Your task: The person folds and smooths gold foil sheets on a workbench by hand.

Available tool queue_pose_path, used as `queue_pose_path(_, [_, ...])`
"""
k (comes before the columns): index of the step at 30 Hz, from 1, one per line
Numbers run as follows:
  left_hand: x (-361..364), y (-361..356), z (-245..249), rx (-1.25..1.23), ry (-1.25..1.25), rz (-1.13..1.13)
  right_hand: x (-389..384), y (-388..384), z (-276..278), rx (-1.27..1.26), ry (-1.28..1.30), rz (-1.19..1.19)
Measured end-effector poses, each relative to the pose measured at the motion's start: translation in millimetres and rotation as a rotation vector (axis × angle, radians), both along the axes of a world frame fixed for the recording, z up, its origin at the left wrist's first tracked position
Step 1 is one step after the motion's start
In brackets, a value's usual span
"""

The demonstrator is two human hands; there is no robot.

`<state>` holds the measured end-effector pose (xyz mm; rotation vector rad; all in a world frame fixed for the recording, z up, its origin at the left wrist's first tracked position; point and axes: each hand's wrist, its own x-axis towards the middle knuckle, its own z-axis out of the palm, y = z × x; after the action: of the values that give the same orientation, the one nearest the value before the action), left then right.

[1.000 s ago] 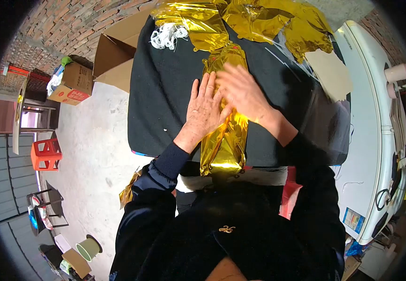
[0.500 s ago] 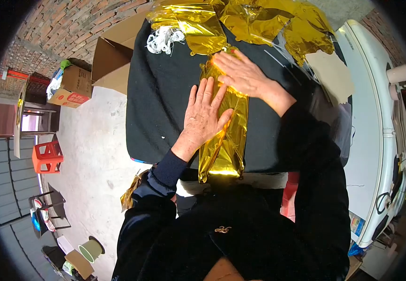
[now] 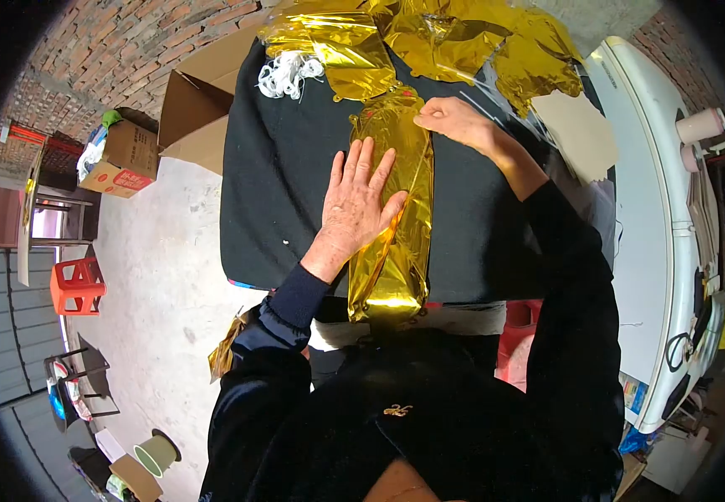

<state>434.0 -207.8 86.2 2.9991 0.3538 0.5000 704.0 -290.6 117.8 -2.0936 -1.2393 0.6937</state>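
Note:
A flat, folded gold foil balloon (image 3: 412,180) with small tabs along its edges lies lengthwise on the black cloth (image 3: 274,192), its near end at the table's front edge. My left hand (image 3: 356,197) rests flat on its middle, fingers spread, pressing the foil down. Close to the far end, my right hand (image 3: 460,124) has its thumb and fingertips pinched at the foil's right edge. Beyond the far end lies a stack of gold foil (image 3: 337,50), and more crumpled gold foil (image 3: 446,46) spreads to its right.
A bundle of white string (image 3: 291,75) sits at the table's far left. Clear plastic strips (image 3: 504,105) and a beige card (image 3: 576,134) lie on the right. A white machine or cabinet (image 3: 651,209) stands to the right; cardboard boxes (image 3: 197,113) and a red stool (image 3: 78,286) are left.
My right hand has gone from lying flat across the foil to pinching its right edge near the far end. My left hand stays flat on the foil.

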Motion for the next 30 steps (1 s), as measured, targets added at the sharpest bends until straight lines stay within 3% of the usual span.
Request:
queue_pose_path(12, [0, 0, 3, -0.017, 0.007, 0.001, 16, 29, 33, -0.267, 0.47, 0.105])
queue_pose_path(18, [0, 0, 4, -0.024, 0.003, 0.0, 6, 27, 33, -0.181, 0.686, -0.012])
queue_pose_path(30, [-1, 1, 1, -0.038, -0.006, -0.011, -3, 35, 19, 0.131, 1.042, 0.001])
